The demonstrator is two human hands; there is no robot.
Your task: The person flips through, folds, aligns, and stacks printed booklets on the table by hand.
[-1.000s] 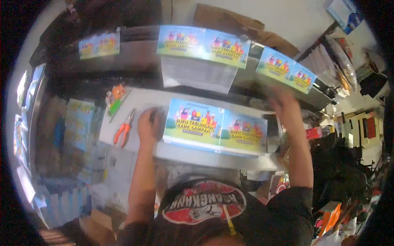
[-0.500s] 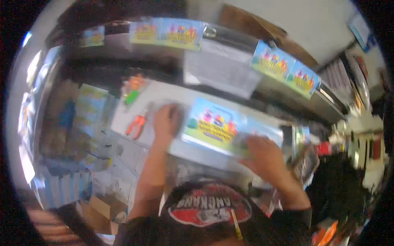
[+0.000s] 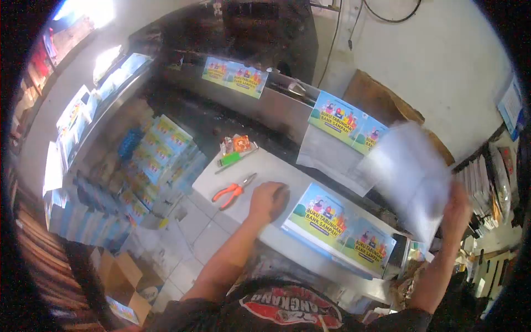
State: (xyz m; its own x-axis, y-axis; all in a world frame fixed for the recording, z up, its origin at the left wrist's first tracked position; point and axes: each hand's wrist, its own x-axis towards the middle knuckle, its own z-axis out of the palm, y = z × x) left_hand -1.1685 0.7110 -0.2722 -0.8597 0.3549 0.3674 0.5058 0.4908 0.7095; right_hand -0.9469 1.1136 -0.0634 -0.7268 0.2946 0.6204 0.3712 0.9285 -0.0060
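Observation:
My right hand [image 3: 458,207], raised on the right, grips a white paper sheet [image 3: 412,174] that is smeared by motion. My left hand [image 3: 267,202] rests curled on the white worktop [image 3: 260,163], just left of a stack of printed booklet covers [image 3: 321,213]. Its fingertips sit in a dark patch, and what they hold, if anything, is hidden. The covers are blue and green and read "Buku Tabungan Bank Sampah". Orange-handled pliers [image 3: 232,192] lie to the left of that hand. Beyond them are a green cutter knife [image 3: 229,159] and an orange packet [image 3: 241,144].
Printed covers [image 3: 235,76] hang over a rail at the back, with more covers [image 3: 344,120] above white sheets [image 3: 326,152]. Bundled booklets [image 3: 160,144] are piled on the left. An open cardboard box [image 3: 124,279] stands on the tiled floor. Papers [image 3: 470,182] are stacked at the right.
My right hand has left the stack of covers and risen to the right with a white sheet. My left hand stays beside the stack. The camera view has shifted.

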